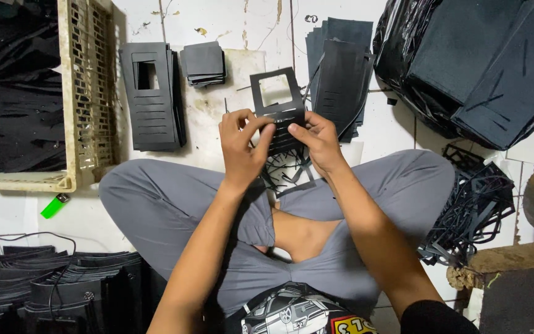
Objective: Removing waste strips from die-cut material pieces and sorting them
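White floor tiles [224, 18], stained and chipped, carry a cream plastic crate [84, 93] at nine o'clock of the seated person, a stack of cut black panels [152, 99] at eleven and a black bag of sheets [477, 68] at two. Both hands pinch one black die-cut panel [276, 102] at twelve o'clock, left hand [242, 148] closed on its lower left, right hand [316, 139] on its lower right, so it stands up beyond the fingertips. Its thin window frame looks easy to tear if the thumbs pull unevenly, and loose black offcuts [285, 170] underneath could snag it.
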